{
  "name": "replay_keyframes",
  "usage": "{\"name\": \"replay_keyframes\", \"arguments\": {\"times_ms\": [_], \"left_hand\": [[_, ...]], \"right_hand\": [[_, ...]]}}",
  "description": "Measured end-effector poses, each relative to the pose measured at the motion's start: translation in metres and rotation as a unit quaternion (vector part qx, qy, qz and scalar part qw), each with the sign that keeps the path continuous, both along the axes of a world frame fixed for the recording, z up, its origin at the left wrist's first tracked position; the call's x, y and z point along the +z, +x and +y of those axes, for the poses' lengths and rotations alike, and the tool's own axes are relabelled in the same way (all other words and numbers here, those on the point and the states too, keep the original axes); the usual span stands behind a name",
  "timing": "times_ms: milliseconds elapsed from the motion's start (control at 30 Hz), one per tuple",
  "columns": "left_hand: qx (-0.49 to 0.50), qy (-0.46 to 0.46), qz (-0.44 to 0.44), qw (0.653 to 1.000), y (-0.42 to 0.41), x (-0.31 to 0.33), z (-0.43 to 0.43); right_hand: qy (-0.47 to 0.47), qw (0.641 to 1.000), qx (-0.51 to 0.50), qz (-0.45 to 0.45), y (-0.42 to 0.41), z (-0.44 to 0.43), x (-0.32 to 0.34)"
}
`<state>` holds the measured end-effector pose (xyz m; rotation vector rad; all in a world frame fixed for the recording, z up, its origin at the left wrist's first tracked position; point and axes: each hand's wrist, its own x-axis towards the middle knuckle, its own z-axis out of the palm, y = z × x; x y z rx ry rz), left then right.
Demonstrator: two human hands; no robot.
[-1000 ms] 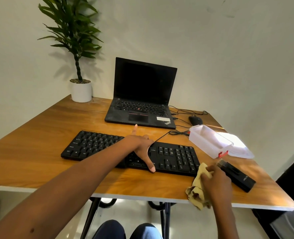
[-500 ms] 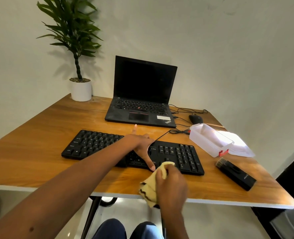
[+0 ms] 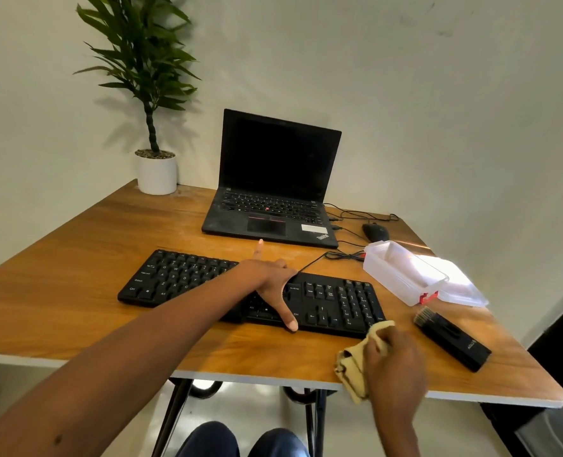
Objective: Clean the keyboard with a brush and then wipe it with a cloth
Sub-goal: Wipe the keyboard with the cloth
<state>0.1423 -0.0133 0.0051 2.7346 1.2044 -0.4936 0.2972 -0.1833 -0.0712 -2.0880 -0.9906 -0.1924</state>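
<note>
A black keyboard (image 3: 181, 278) lies across the middle of the wooden desk (image 3: 75, 258). My left hand (image 3: 270, 282) rests flat on its centre, thumb over the front edge and a finger pointing past the back edge. My right hand (image 3: 395, 361) grips a crumpled yellow cloth (image 3: 352, 371) at the keyboard's front right corner, the cloth tip touching that corner. A black brush (image 3: 451, 338) with dark bristles lies on the desk to the right of the keyboard, apart from both hands.
An open black laptop (image 3: 273, 199) stands behind the keyboard, with cables (image 3: 342, 255) and a black mouse (image 3: 375, 232) to its right. A clear plastic box (image 3: 402, 275) with its lid beside it sits at the right. A potted plant (image 3: 156, 173) occupies the back left corner.
My right hand with the cloth swept left along the keyboard's front edge to its middle, then back right to the front right corner. My left hand stayed on the keyboard.
</note>
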Motion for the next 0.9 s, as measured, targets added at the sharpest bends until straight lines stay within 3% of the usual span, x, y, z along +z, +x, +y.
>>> {"name": "replay_keyframes", "arguments": {"times_ms": [133,267,500,733,900], "left_hand": [[0.007,0.005,0.011,1.000,0.002,0.002,-0.002],[0.005,0.008,0.019,1.000,0.002,0.003,-0.003],[0.004,-0.013,0.000,1.000,-0.001,0.002,-0.001],[0.005,0.003,0.014,1.000,0.003,0.003,-0.001],[0.009,-0.006,0.006,1.000,0.000,0.003,-0.002]], "right_hand": [[0.038,0.989,0.123,-0.072,-0.066,0.021,-0.006],[0.053,0.978,0.166,-0.117,-0.071,0.027,-0.008],[0.008,0.995,0.068,-0.070,0.015,0.000,-0.006],[-0.003,0.918,0.324,-0.229,-0.017,0.033,0.009],[-0.007,0.908,0.345,-0.239,-0.004,0.030,0.010]]}}
